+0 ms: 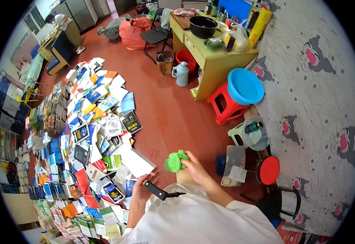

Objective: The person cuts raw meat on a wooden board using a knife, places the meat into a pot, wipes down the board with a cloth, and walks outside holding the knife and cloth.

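My left hand (141, 190) is closed on a kitchen knife near where the blade meets the handle. The wide, shiny blade (137, 163) points away from me, and its black riveted handle (156, 190) slants back toward my white shirt. My right hand (195, 167) grips a crumpled bright green cloth (176, 161), held just right of the blade and apart from it. Both hands are in front of my body, above the red-brown floor. The lower left edge of the cloth is blurred.
Loose books (104, 126) cover the floor at left. A yellowish desk (214, 67) bears a black pot (203, 27). A thermos (181, 74), a blue basin (245, 86) on a red stool (229, 106) and a black chair (281, 203) stand rightward. Another person (61, 20) bends over far left.
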A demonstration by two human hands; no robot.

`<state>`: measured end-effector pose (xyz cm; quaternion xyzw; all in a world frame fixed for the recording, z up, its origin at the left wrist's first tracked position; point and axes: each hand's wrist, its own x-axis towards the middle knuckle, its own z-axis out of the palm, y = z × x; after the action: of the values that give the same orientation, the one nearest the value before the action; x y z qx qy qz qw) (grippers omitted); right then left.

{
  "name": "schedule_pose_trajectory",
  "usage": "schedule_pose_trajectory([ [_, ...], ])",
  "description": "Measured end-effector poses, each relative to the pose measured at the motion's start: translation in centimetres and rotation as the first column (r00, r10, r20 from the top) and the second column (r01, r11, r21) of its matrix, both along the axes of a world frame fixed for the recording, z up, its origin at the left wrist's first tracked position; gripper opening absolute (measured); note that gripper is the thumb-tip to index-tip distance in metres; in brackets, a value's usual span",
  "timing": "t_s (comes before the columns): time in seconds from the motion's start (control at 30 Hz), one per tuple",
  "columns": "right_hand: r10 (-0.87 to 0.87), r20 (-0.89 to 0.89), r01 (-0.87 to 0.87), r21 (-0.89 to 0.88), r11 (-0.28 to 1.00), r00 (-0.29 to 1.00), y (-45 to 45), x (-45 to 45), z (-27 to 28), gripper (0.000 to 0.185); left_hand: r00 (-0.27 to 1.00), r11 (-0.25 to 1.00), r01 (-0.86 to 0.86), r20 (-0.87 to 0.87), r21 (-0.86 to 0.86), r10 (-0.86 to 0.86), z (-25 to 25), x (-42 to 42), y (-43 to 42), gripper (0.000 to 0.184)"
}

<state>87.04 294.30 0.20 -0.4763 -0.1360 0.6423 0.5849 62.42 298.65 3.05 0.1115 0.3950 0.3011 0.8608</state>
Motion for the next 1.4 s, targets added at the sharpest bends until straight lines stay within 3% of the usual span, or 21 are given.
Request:
schedule_pose_trajectory([
  [0.03,0.017,0.042,-0.018,0.019,1.000,0.999,2.4,2.5,0.6,0.023,0.999,0.998,-0.027,-0.023,0.061,0.028,0.3,1.0,2.0,0.028],
  [0.1,0.014,0.055,-0.014,0.013,1.000,0.998,7.3,6.6,1.8,0.022,0.996,0.996,-0.089,-0.021,0.017,0.089,1.5,1.8,6.2,0.027],
  [0.13,0.005,0.145,0.001,-0.041,0.999,0.989,9.7,8.7,2.9,0.021,0.994,0.994,-0.107,-0.002,0.010,0.107,2.1,2.4,8.2,0.027],
  [0.23,-0.042,0.211,0.039,0.020,0.999,0.977,17.4,14.4,2.7,0.023,0.990,0.989,-0.142,-0.001,0.036,0.142,2.1,4.1,14.5,0.028],
  [0.43,-0.171,0.567,0.090,0.168,0.982,0.806,34.4,25.4,0.9,0.027,0.989,0.989,-0.139,-0.048,0.043,0.141,0.7,9.4,28.8,0.029],
  [0.57,-0.281,0.557,0.227,0.165,0.960,0.781,44.3,30.3,2.8,0.027,0.996,0.998,-0.064,-0.064,0.015,0.065,0.3,14.1,40.6,0.024],
  [0.63,-0.287,0.777,0.244,0.177,0.954,0.561,49.1,33.8,2.7,0.031,0.998,0.998,0.010,-0.065,0.065,-0.005,0.8,16.3,46.7,0.024],
  [0.77,-0.281,0.910,0.298,0.189,0.936,0.304,57.5,40.7,3.1,0.034,0.987,0.971,0.162,-0.023,0.174,-0.161,2.2,21.2,57.2,0.028],
  [0.8,-0.313,0.931,0.307,0.247,0.919,0.188,59.6,41.9,3.0,0.035,0.982,0.963,0.191,-0.032,0.192,-0.188,2.6,22.5,59.5,0.029],
  [0.83,-0.312,0.930,0.324,0.239,0.915,0.195,61.4,43.1,2.2,0.035,0.978,0.961,0.207,-0.043,0.185,-0.203,2.6,23.7,61.6,0.029],
  [0.9,-0.238,0.967,0.300,0.256,0.919,-0.097,64.6,45.5,0.3,0.036,0.965,0.946,0.261,-0.074,0.192,-0.252,2.7,26.7,65.7,0.030],
  [0.93,-0.192,0.964,0.264,0.236,0.935,-0.183,65.9,46.0,-1.1,0.037,0.960,0.948,0.277,-0.081,0.159,-0.267,2.6,28.0,67.6,0.030],
  [1.03,0.212,0.912,0.180,-0.157,0.971,-0.351,67.2,48.4,-8.9,0.043,0.948,0.929,0.315,-0.098,0.194,-0.301,2.3,32.4,73.0,0.031],
  [1.27,0.260,0.961,0.290,-0.223,0.931,-0.095,70.3,49.9,-9.7,0.045,0.935,0.928,0.325,-0.210,0.184,-0.286,5.8,41.9,84.3,0.031],
  [1.33,0.051,0.986,0.325,-0.102,0.940,0.161,72.1,49.3,-7.7,0.043,0.931,0.926,0.343,-0.186,0.155,-0.314,6.0,43.7,87.8,0.031],
  [1.4,-0.141,0.934,0.346,0.020,0.938,0.328,75.2,48.1,-6.3,0.038,0.928,0.918,0.351,-0.197,0.185,-0.316,5.1,45.2,90.9,0.031],
])
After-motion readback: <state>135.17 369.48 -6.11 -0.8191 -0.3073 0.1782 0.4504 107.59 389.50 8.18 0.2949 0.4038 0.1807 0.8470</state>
